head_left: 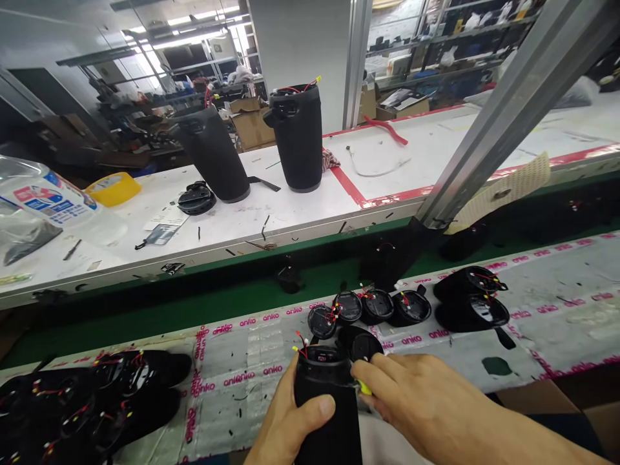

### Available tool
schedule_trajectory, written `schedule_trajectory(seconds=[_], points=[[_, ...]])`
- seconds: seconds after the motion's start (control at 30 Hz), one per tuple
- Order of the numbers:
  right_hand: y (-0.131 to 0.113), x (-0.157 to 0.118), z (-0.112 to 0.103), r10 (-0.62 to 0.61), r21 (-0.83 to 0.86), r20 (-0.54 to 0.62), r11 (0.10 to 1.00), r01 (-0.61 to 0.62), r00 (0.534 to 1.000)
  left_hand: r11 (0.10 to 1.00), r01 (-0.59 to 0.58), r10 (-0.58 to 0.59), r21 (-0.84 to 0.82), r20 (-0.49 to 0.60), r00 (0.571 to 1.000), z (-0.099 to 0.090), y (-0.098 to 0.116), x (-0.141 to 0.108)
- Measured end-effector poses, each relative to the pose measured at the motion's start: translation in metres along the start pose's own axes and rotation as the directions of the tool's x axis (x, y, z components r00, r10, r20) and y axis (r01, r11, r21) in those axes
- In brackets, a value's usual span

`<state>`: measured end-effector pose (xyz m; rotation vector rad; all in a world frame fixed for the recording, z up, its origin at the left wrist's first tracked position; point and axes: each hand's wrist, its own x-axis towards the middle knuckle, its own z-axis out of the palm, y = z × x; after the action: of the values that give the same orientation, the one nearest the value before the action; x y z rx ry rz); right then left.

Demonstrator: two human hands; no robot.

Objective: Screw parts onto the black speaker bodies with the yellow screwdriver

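Note:
A black fabric-covered cylindrical speaker housing (341,426) stands before me, its open top tilted toward the far side. Thin red wires with small yellow and white connectors stick out of its rim. My left hand (303,423) is wrapped around the housing, thumb across its front. At the right side of the rim, my right hand (411,394) is closed around a small tool with a yellow part (364,387); the fingers hide most of it, so its exact kind does not show. Just behind lies another black housing (361,345), its round end facing me.
Round black parts (376,305) with wires line the lower bench beyond my hands. Two more housings (472,313) lie at right, several at left (97,400). On the white shelf (300,216) stand two upright housings (298,142), yellow tape (113,188) and a plastic bottle (53,197). A metal post (504,116) slants at right.

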<state>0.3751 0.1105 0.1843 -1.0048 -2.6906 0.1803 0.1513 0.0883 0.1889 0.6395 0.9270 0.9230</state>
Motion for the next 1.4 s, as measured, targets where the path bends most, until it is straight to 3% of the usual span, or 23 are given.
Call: schedule_trajectory(seconds=[0.17, 0.3, 0.5, 0.67, 0.8, 0.9, 1.0, 1.1, 1.4], points=[[0.004, -0.001, -0.003, -0.029, -0.039, 0.010, 0.999, 0.029, 1.000, 0.993, -0.085, 0.082, 0.087, 0.040, 0.996, -0.006, -0.003, 0.005], [0.004, -0.004, -0.004, -0.048, -0.025, 0.040, 0.999, 0.049, 0.998, 0.991, -0.066, 0.060, 0.113, 0.054, 0.997, -0.008, -0.004, 0.006], [0.001, -0.003, -0.005, -0.071, -0.126, 0.006, 0.990, 0.071, 0.997, 0.971, -0.030, 0.054, 0.239, -0.094, 0.994, -0.007, -0.008, 0.000], [0.003, -0.001, -0.008, -0.112, -0.144, 0.047, 0.982, 0.118, 0.993, 0.935, 0.027, 0.045, 0.355, -0.192, 0.980, -0.003, -0.010, -0.003], [0.008, -0.003, -0.012, -0.098, -0.035, 0.030, 0.994, 0.099, 0.995, 0.968, -0.053, 0.084, 0.245, -0.117, 0.990, 0.002, -0.008, -0.001], [0.012, -0.004, -0.017, 0.016, 0.145, -0.070, 0.989, -0.005, 0.997, 0.995, -0.043, 0.047, 0.093, -0.042, 0.998, 0.002, -0.008, 0.002], [0.013, -0.004, -0.020, 0.143, 0.230, -0.071, 0.965, -0.124, 0.987, 0.998, -0.012, 0.014, 0.057, -0.033, 0.999, 0.000, -0.010, 0.004], [0.011, -0.002, -0.017, 0.159, 0.172, -0.026, 0.973, -0.152, 0.987, 0.990, -0.037, 0.047, 0.136, -0.069, 0.997, -0.003, -0.011, 0.003], [-0.004, 0.005, -0.007, 0.009, -0.034, -0.023, 0.999, -0.010, 1.000, 0.951, -0.029, 0.076, 0.307, -0.141, 0.987, -0.007, -0.012, -0.002]])
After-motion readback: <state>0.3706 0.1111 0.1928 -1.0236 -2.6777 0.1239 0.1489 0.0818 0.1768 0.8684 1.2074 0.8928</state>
